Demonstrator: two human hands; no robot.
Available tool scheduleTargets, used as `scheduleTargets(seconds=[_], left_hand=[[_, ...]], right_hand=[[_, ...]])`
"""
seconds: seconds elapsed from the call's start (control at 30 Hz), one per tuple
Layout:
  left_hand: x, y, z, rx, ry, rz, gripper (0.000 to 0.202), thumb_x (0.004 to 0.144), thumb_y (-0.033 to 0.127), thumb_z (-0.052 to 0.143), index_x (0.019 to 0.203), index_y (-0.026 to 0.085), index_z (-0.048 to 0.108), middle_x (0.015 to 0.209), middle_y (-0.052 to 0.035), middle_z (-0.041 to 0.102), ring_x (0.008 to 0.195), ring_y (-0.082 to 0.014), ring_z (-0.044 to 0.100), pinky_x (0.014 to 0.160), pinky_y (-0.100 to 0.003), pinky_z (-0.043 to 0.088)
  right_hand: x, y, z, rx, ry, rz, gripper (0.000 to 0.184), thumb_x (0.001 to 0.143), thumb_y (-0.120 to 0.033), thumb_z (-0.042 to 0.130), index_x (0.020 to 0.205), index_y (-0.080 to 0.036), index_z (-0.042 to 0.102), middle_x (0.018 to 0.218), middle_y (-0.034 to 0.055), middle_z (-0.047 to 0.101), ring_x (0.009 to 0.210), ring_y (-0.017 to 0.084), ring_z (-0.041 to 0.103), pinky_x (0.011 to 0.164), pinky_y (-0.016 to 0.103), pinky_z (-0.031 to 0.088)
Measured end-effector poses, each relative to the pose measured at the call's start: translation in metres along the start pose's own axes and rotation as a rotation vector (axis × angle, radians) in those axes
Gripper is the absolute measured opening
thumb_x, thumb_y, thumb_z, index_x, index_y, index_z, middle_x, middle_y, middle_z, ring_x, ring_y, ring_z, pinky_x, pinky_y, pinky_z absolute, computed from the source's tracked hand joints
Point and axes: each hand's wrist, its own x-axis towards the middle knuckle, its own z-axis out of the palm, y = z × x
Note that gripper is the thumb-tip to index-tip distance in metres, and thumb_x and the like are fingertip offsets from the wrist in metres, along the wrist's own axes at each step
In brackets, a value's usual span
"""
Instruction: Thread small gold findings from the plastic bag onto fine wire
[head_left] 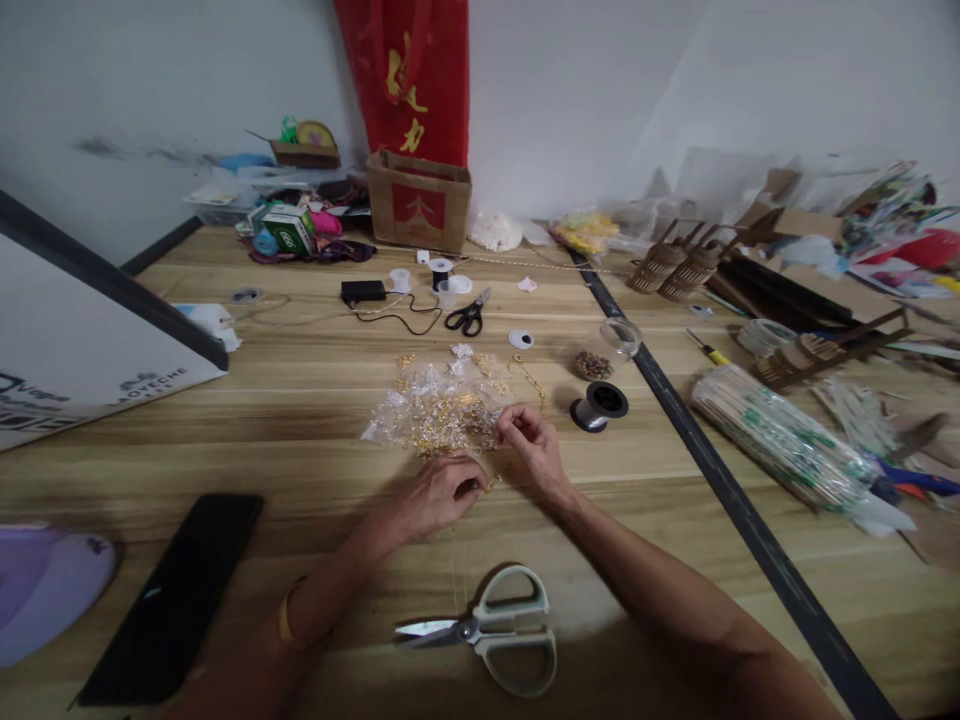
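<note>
My left hand [444, 490] rests low over the table with its thumb and finger pinched together on a small gold-coloured jewelry piece [493, 484]. My right hand [534, 446] is pinched at the right edge of a pile of small gold and silver beads and findings [454, 420]; what its fingertips hold is too small to make out. Clear plastic bags [427, 385] lie among the pile. Just beyond my right hand is a thin gold chain [531, 380]. Large white-handled scissors [491, 630] lie in front of me, below both hands.
To the right stand a wire spool [600, 406] and a jar of mixed beads [594, 364]. Black scissors [469, 316] and a black adapter [363, 291] lie farther back. A black phone [172, 600] is at left. Wrapped sticks [784, 440] lie across a dark strip [720, 480].
</note>
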Motion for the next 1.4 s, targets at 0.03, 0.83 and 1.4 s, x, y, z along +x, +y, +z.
scheduleTargets(seconds=[0.03,0.83,1.4], left_hand=[[0.000,0.000,0.000,0.010,-0.006,-0.004,0.016,0.079,0.008,0.054,0.078,0.018,0.066,0.081,-0.0026,0.067,0.078,-0.0153,0.061,0.076,-0.027,0.046],[0.005,-0.010,-0.006,-0.506,0.165,-0.120,0.006,0.076,0.016,0.061,0.072,0.013,0.063,0.099,-0.0099,0.067,0.097,-0.0197,0.060,0.082,-0.028,0.046],[0.002,0.004,-0.009,-1.049,0.120,-0.234,0.019,0.070,0.028,0.071,0.074,0.012,0.061,0.069,-0.0017,0.064,0.068,-0.0132,0.060,0.068,-0.026,0.046]], right_hand=[[0.000,0.001,0.000,-0.002,-0.001,0.000,0.028,0.079,-0.044,0.060,0.070,-0.019,0.051,0.060,-0.0018,0.051,0.058,0.012,0.048,0.058,0.025,0.040],[-0.007,0.004,0.004,0.025,-0.084,0.020,0.024,0.082,-0.040,0.059,0.077,-0.017,0.054,0.069,-0.0008,0.052,0.066,0.012,0.048,0.063,0.023,0.039],[-0.018,-0.013,0.014,0.149,-0.251,0.080,0.024,0.082,-0.041,0.060,0.078,-0.018,0.056,0.082,0.0005,0.051,0.064,0.010,0.053,0.060,0.025,0.045]])
